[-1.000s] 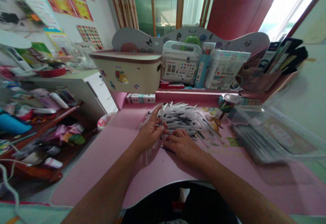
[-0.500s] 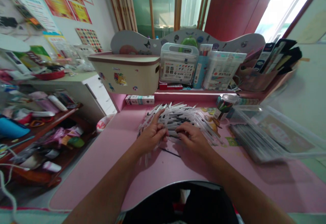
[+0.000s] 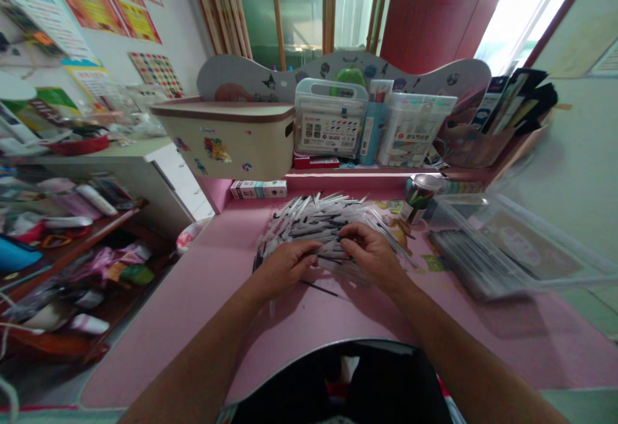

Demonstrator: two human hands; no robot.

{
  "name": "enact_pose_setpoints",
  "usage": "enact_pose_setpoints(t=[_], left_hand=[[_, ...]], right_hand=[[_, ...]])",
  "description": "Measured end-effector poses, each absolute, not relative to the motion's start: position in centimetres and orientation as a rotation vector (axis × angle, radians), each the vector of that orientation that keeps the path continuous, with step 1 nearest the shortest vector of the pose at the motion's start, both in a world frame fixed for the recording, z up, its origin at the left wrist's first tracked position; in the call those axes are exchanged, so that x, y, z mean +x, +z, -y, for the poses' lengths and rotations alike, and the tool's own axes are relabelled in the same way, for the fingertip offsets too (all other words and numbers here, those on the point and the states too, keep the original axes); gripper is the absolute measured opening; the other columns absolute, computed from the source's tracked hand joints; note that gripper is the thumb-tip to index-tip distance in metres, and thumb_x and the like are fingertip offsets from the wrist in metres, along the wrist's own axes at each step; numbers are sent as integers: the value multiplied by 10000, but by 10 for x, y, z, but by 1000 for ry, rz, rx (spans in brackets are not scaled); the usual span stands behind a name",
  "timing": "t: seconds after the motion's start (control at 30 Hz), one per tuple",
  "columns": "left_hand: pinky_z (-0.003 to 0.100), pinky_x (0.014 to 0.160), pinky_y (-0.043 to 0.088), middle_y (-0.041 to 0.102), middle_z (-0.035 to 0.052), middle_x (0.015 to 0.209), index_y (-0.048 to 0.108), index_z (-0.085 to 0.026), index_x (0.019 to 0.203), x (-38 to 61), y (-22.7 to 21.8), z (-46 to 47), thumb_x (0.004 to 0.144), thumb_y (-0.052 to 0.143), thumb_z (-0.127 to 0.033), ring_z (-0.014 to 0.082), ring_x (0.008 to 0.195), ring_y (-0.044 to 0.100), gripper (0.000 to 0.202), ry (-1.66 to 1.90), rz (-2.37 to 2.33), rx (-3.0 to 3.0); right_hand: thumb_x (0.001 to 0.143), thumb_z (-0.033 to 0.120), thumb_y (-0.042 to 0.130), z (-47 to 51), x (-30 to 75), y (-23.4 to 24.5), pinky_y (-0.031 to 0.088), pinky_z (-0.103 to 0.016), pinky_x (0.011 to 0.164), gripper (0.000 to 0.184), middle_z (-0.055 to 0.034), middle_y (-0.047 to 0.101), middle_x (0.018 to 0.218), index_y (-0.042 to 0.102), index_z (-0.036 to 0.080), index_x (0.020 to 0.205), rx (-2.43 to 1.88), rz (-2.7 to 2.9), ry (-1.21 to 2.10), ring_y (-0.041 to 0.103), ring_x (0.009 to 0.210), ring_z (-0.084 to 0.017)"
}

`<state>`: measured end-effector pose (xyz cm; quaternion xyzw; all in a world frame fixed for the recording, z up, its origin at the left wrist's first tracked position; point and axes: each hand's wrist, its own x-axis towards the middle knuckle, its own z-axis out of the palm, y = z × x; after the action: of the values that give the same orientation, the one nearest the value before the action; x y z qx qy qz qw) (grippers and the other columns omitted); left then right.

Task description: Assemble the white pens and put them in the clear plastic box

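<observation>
A large heap of slim pens (image 3: 309, 223), white and clear with black parts, lies on the pink desk (image 3: 193, 308). Over the heap's left front is my left hand (image 3: 288, 263), its thumb and fingers closed in a pinch; what sits between them is too small to make out. My right hand (image 3: 369, 250) faces it from the right, thumb and forefinger pinched on what looks like a pen with a dark end. A single thin black stick (image 3: 318, 287) lies on the desk just in front of the heap, below both hands.
On the right stands an open clear plastic box (image 3: 483, 269) with many slim pens laid inside. A drink can (image 3: 422, 195) is behind it. The shelf above carries a lidded cream bin (image 3: 226, 141) and marker cases (image 3: 331, 118). A small striped carton (image 3: 259, 189) lies beneath.
My left hand's raised forefinger has folded down into a pinch, and the hand has dropped slightly. My right hand stays close by, fingers still pinched. The whole view has shifted a little.
</observation>
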<state>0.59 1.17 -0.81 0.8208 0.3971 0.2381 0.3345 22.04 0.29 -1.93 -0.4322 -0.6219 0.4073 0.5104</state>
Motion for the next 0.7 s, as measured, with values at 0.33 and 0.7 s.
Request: enact_pose_setpoints(t=[0.33, 0.7], left_hand=[[305, 922, 466, 743, 46, 1038, 678, -182, 1152, 3, -10, -13, 901, 476, -213, 199, 993, 662, 324, 621, -1047, 2170], [334, 966, 466, 752, 68, 1058, 691, -180, 1177, 5, -6, -11, 880, 501, -198, 215, 1031, 667, 353, 606, -1049, 2175]], right_hand=[[792, 266, 612, -3, 221, -19, 459, -265, 638, 148, -8, 640, 794, 675, 194, 905, -1070, 1526, 973, 571, 672, -128], [800, 268, 604, -1, 219, -15, 472, -287, 701, 105, -18, 666, 798, 664, 195, 847, -1107, 1628, 890, 602, 736, -155]])
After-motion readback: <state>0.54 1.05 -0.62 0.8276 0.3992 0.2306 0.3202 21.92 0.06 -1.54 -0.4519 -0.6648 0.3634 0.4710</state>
